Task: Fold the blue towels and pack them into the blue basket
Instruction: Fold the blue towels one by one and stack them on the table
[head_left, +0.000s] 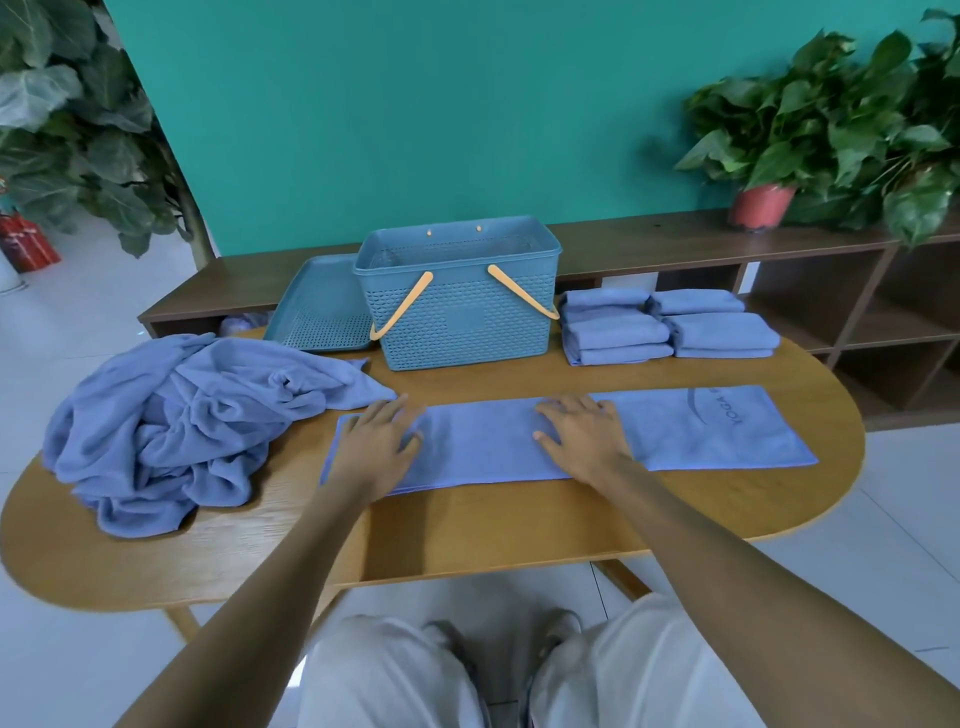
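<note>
A: What does the towel being worked on look like?

B: The flat towel (519, 441) is a long blue strip lying lengthwise across the wooden table (467, 525), its edges straight, with a printed curve and the word "YOGA" near its right end.

A: And the hands?

B: The left hand (382, 441) lies palm down near the strip's left end, fingers straight and a little spread. The right hand (584, 436) presses flat near the middle, fingers also straight and slightly apart. Neither curls round the cloth.

A: Where are the rest?

B: A crumpled pile of towels (187, 415) sits at the table's left, just touching the strip's far left corner. Folded towels (670, 327) stand in two stacks at the back right. The blue basket (462, 312) stands between them at the back, its orange handles hanging down the front; its lid (322, 312) lies tilted beside it on the left.

A: The room?

B: A teal wall (415, 104), a low brown shelf (779, 270) behind the table, a potted plant (810, 140) on it at right, another leafy plant (67, 114) at left, pale floor tiles
</note>
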